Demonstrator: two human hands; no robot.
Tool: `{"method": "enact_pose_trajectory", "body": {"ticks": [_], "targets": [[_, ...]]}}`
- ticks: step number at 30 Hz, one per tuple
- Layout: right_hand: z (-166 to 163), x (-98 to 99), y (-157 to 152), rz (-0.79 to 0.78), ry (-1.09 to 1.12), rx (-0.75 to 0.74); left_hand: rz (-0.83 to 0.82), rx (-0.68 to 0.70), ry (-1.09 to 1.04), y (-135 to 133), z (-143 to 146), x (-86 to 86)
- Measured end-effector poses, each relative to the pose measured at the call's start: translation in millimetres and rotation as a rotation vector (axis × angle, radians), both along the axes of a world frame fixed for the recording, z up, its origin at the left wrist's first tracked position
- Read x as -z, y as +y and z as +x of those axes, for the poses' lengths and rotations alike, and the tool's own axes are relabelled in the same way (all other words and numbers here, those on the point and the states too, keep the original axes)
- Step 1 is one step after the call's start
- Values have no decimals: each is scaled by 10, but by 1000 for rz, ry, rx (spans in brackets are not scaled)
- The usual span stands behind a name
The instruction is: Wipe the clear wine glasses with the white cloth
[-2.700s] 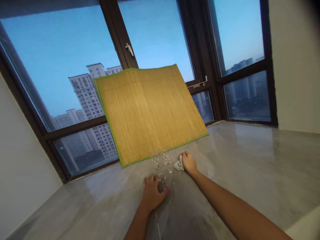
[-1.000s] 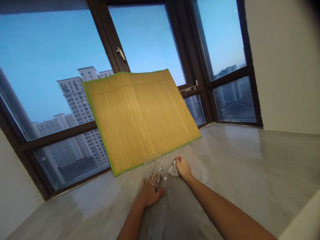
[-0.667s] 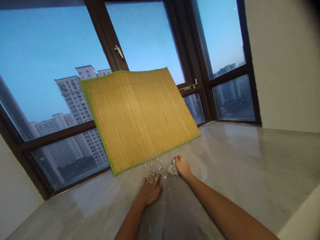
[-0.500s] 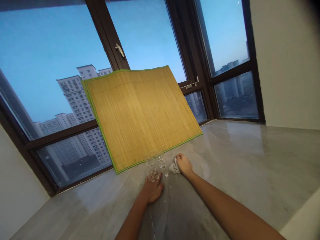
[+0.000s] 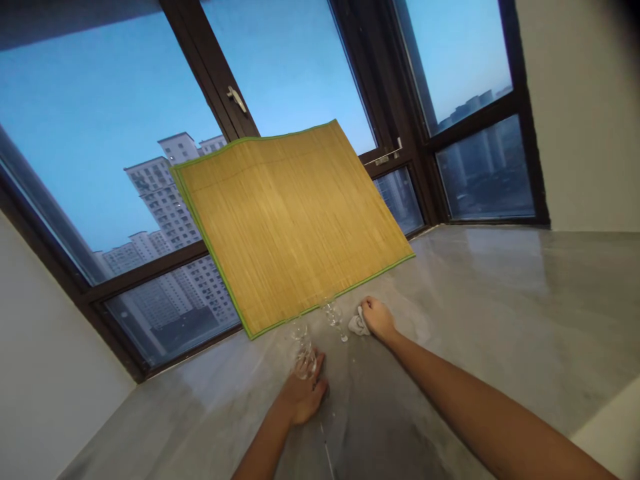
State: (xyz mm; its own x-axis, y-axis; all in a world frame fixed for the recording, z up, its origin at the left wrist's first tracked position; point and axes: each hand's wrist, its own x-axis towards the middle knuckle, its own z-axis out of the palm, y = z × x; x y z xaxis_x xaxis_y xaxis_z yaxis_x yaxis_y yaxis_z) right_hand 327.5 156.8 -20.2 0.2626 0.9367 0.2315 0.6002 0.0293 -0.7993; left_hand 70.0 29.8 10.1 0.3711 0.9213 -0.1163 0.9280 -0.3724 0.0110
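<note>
My left hand lies on the grey stone sill with its fingers round the foot of a clear stemmed glass. A second clear glass stands a little further back and to the right, apart from the first. My right hand is closed on a small white cloth that rests on the sill beside that second glass. Behind both glasses a yellow bamboo mat with a green edge leans against the window.
The grey marble sill runs wide to the right up to a white wall. Dark-framed windows with a metal handle stand behind the mat. A white wall closes the left side.
My left hand has drawn one glass toward me and to the left, away from the other glass. My right hand stays on the cloth. The view has shifted slightly.
</note>
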Motion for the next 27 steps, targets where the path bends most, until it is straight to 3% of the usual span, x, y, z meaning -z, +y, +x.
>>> {"method": "enact_pose_trajectory", "body": {"ticks": [8,15,19,27], "targets": [[-16,-8,-38,-3,-117,-69,-10,-63,-28,-117,-299,6],[-61,-13,-128,99,-294,-380,27,-188,-50,-186,-866,103],[-127,17,-142,142,-403,-507,17,-290,-47,-175,-1050,93],[-289,8,-53,71,-513,-492,-45,-314,-61,-176,-1226,20]]}}
